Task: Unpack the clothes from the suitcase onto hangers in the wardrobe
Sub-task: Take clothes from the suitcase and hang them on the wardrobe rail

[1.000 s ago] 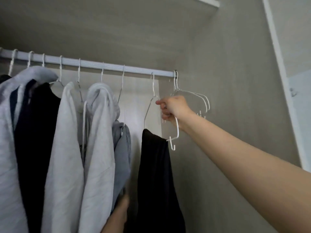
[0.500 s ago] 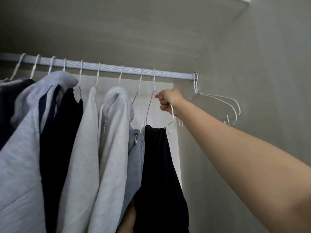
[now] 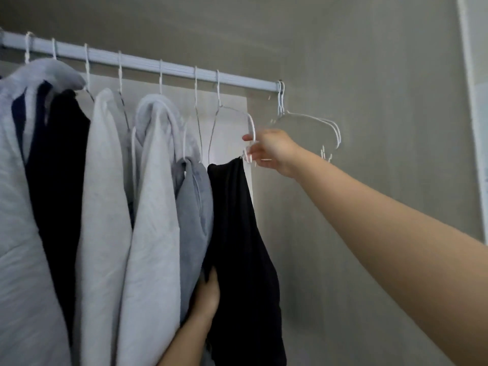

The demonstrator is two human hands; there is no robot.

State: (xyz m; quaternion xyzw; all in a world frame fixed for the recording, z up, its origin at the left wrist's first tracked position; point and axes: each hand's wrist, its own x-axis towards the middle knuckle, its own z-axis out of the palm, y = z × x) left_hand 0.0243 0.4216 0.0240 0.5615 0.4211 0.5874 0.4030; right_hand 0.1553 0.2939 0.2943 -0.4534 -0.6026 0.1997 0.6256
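Note:
A black garment (image 3: 237, 233) hangs over a white wire hanger (image 3: 232, 114) hooked on the white wardrobe rail (image 3: 148, 66). My right hand (image 3: 272, 151) is at that hanger's right end, fingers loosely spread and touching the wire. My left hand (image 3: 208, 294) reaches up from below, its fingers curled into the black garment's left edge, partly hidden by the cloth. Left of it hang a blue-grey garment (image 3: 192, 212), pale grey hoodies (image 3: 155, 207) and a dark jacket (image 3: 58, 167).
Two or three bare white hangers (image 3: 311, 125) hang at the rail's right end against the grey wardrobe side wall (image 3: 383, 128). A white door frame (image 3: 472, 101) runs down the far right. The suitcase is out of view.
My right hand slid down from the hanger's neck to its right end and loosened its grip. My left hand rose further into view at the black garment's edge. The camera shifted.

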